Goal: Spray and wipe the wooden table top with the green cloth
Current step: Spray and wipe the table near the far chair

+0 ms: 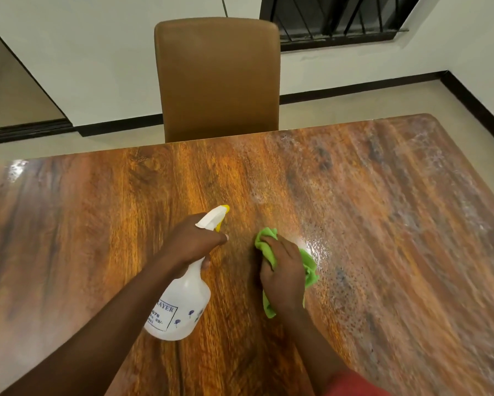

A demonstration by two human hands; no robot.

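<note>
Left hand [193, 242], forearm reaching forward, curls its grip round the one spray bottle [183, 304] above mid-table [97, 224]. Right hand [282, 277], knuckles up, clutches the one green cloth [269, 307] against the table beside it.

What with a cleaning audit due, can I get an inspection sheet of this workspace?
Surface: wooden table top, wet droplets across its right part.
Job's things: spray bottle tilted, nozzle facing away; green cloth bunched on the table.
Clutter: nothing seen.
Hands: left hand grips the bottle's neck; right hand holds the cloth down.
Cables: thin dark line on the wall, possibly a cord.
Surroundings: brown chair at the far edge, barred window.
</note>
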